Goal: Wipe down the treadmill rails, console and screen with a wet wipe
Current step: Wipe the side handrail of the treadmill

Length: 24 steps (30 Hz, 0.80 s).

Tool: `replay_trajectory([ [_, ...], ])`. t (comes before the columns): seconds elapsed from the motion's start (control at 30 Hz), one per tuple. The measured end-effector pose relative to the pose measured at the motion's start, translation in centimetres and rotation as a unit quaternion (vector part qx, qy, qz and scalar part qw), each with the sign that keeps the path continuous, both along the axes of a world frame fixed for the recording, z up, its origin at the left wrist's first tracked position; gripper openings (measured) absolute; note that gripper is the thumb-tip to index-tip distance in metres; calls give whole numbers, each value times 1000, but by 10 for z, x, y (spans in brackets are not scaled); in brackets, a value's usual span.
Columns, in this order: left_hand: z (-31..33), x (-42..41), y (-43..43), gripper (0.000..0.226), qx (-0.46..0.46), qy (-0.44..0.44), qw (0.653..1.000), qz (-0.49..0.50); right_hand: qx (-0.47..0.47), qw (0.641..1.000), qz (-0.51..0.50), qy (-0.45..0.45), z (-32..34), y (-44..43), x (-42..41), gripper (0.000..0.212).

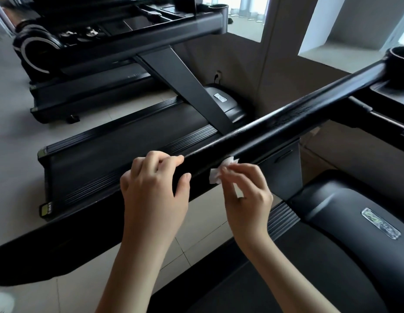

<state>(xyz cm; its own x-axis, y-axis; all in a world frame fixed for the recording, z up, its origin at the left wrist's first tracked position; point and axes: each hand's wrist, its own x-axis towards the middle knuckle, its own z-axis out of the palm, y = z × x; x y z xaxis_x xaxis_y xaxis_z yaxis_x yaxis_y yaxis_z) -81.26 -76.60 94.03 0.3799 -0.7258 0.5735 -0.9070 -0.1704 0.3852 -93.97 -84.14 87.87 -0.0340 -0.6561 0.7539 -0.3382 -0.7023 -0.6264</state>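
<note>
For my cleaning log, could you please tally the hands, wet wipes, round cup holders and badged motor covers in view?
hands: 2, left hand gripping the rail, right hand pinching the wipe
wet wipe: 1
round cup holders: 2
badged motor covers: 2
Total: 7

Cool daylight comes from the window recess (354,26) beyond the far end of the rail (275,129), where surfaces wash out almost to white. The rail's top carries a pale, streaked sheen, and beneath it the floor (196,224) lies in soft, diffuse shadow. The wet wipe (215,176) against the rail is nearly clipped white. Wide-angle distortion bows the rail. The exercise machine (36,46) far beyond it, near the frame's corner, is smeared and soft.
</note>
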Motion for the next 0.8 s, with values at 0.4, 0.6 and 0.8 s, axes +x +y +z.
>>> replay_trajectory([
  [0.4,1,-1,-1,33,-3,5,1000,-1,171,977,-44,-120,-14,-5,2,17],
  [0.6,1,-2,0,36,-1,0,1000,0,193,976,19,-100,-13,17,8,31],
  [0.8,1,-2,1,37,2,9,1000,-7,227,960,0,-164,-1,17,9,24],
])
